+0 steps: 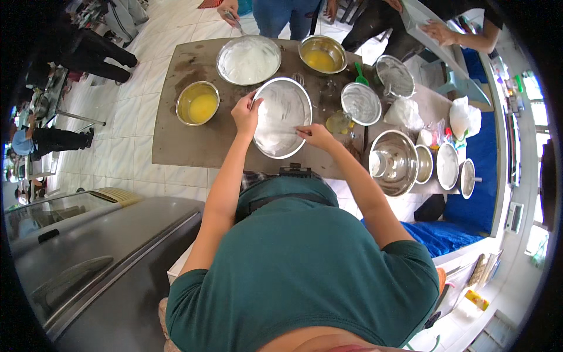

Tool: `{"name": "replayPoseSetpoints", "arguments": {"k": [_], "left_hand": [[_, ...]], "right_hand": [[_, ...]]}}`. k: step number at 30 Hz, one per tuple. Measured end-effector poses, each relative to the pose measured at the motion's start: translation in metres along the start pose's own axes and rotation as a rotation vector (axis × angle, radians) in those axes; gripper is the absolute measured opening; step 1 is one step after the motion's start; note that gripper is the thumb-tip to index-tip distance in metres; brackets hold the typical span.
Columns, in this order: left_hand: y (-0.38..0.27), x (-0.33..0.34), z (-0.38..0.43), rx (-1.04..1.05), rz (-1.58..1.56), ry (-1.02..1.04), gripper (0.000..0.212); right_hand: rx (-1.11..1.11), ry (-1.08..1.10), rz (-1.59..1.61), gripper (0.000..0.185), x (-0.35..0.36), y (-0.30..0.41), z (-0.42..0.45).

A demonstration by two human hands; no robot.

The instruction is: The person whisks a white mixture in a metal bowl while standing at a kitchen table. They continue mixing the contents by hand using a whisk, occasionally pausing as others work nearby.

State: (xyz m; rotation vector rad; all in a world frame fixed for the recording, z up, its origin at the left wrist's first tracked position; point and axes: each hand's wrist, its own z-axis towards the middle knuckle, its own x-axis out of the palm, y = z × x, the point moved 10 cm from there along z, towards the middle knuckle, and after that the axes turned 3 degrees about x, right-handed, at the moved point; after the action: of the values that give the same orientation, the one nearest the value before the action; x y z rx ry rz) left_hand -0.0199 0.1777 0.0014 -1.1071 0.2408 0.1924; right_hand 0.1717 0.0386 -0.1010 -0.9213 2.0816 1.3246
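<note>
A round metal bowl (281, 116) is in front of me, tilted towards me, its inside coated with a white powdery film. My left hand (247, 116) grips its left rim, thumb over the edge. At the lower right rim is my right hand (319, 136), its bent fingertips reaching over the edge into the bowl; whether they pinch anything is hidden. Left of the bowl stands a metal bowl of yellow liquid (202, 108). Just beyond is a wide bowl of white flour-like powder (249, 60). A wire whisk (298, 79) lies by the far rim.
Another yellow-filled bowl (322, 55) stands at the back. To the right are a white-coated bowl (360, 103), a green-handled utensil (360, 74), a large steel bowl (393, 163) and plastic bags (465, 116). Across the brown table (189, 149), a person's hand (229, 11) holds a utensil.
</note>
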Motion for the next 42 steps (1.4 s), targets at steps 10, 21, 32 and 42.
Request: {"name": "replayPoseSetpoints", "arguments": {"k": [10, 21, 32, 42], "left_hand": [[0.003, -0.013, -0.003, -0.031, 0.068, 0.004, 0.029], [-0.025, 0.001, -0.013, -0.006, 0.049, 0.023, 0.028], [-0.015, 0.003, 0.0, -0.021, 0.095, 0.037, 0.025], [0.001, 0.013, 0.014, -0.065, 0.097, 0.11, 0.026]], "right_hand": [[0.037, -0.086, 0.019, 0.029, -0.009, 0.002, -0.028], [0.116, -0.241, 0.102, 0.031, 0.0, 0.014, -0.062], [0.064, -0.233, 0.006, 0.03, -0.012, 0.005, -0.021], [0.098, 0.012, -0.17, 0.032, 0.01, -0.007, 0.01]]}}
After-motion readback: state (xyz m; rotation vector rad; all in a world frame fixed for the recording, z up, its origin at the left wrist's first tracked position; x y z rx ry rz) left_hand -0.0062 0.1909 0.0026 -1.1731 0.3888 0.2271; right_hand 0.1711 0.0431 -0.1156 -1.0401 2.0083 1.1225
